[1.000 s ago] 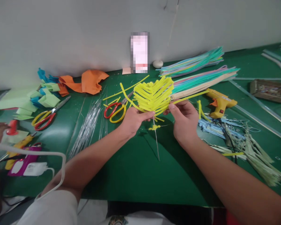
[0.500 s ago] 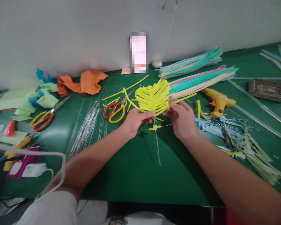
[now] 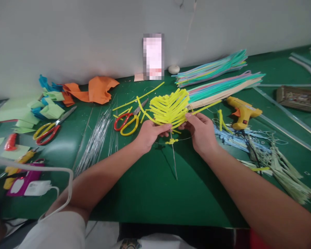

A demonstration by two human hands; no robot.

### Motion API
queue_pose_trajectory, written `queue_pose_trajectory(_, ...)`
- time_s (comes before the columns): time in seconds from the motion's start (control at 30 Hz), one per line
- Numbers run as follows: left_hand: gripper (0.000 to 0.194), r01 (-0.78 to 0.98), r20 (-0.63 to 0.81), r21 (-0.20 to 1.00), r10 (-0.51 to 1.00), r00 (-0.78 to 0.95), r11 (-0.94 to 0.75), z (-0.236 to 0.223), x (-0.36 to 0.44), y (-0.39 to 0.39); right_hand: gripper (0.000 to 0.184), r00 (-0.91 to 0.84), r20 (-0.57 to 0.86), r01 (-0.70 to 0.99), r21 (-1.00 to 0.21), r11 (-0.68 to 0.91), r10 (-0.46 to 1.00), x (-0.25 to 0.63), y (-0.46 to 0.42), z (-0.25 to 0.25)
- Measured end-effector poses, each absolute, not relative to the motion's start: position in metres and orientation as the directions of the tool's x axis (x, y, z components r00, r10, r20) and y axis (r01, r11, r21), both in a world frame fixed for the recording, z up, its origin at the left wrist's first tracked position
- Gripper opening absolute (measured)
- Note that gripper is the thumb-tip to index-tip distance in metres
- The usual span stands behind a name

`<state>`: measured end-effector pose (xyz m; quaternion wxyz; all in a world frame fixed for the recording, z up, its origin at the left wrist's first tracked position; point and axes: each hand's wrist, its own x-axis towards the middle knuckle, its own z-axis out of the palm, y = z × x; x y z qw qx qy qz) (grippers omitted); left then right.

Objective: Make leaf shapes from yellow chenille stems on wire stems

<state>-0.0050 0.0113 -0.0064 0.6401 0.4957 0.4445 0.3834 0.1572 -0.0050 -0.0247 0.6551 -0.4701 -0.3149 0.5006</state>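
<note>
A yellow leaf shape built from pipe cleaners [image 3: 168,105] is held up over the table in front of me. My left hand [image 3: 155,133] is closed, its thumb pressed on the leaf's lower left end near the stem. At the lower right edge, my right hand [image 3: 200,129] pinches a yellow pipe cleaner [image 3: 208,108] whose free end sticks out to the right. Below the hands hangs a thin wire stem [image 3: 174,162] with a small yellow knot [image 3: 171,141] around it. Red-and-yellow scissors [image 3: 129,121] lie just left of the leaf.
On the green table [image 3: 145,193], bundles of coloured pipe cleaners [image 3: 220,88] lie at the back right, beside a yellow glue gun [image 3: 243,112]. Loose wires [image 3: 95,141], second scissors [image 3: 50,129] and orange paper [image 3: 101,90] are on the left. A phone [image 3: 153,57] leans on the wall.
My right fingers have shifted slightly along the leaf's right edge, and the pipe cleaner's free end has risen a little. The left hand keeps its hold.
</note>
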Motion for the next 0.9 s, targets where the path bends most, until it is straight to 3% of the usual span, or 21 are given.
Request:
queue_pose_trajectory(0.37,0.028,-0.105,-0.136,0.978,0.934,0.331,0.179,-0.02,-0.006,0.015,0.014,0.317,-0.108,-0.419,-0.907,0.037,0.942,0.155,-0.002,-0.03)
queue_pose_trajectory(0.9,0.031,-0.034,-0.157,0.983,0.93,0.334,0.178,-0.016,-0.005,0.013,0.022,0.295,-0.073,-0.389,-0.92,0.05,0.953,0.154,0.0,-0.031)
